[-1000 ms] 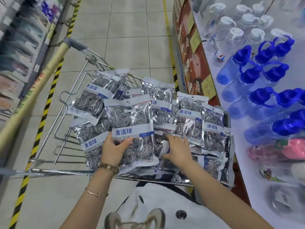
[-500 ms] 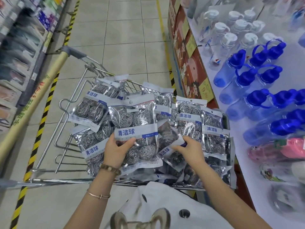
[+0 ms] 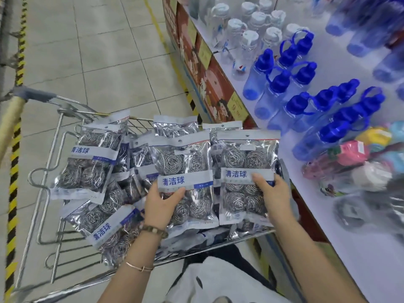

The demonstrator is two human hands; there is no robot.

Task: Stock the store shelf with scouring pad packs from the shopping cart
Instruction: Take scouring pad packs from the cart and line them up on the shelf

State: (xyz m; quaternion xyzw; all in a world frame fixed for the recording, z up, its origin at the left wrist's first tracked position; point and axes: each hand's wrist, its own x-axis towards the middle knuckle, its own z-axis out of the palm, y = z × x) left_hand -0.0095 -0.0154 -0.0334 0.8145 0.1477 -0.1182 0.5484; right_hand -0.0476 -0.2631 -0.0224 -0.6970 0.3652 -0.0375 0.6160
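A wire shopping cart [image 3: 41,200] holds several clear packs of steel scouring pads with blue-lettered white bands. My left hand [image 3: 162,204] grips one pack [image 3: 185,162] by its lower half, holding it upright above the cart. My right hand [image 3: 273,193] grips a second pack [image 3: 247,158] the same way, just right of the first, near the cart's right edge. More packs lie loose in the cart, one at the left [image 3: 91,158] and one at the front [image 3: 109,226]. The white shelf [image 3: 354,248] runs along the right.
On the shelf stand several blue-capped bottles [image 3: 282,84], clear white-capped bottles [image 3: 249,38] farther back, and pink and yellow items [image 3: 349,154] nearer. Bare shelf surface lies at the near right. A tiled aisle with yellow-black floor tape [image 3: 13,193] runs at the left.
My right hand has lifted a second pack out of the cart and raised it beside the pack in my left hand. The view has swung toward the shelf.
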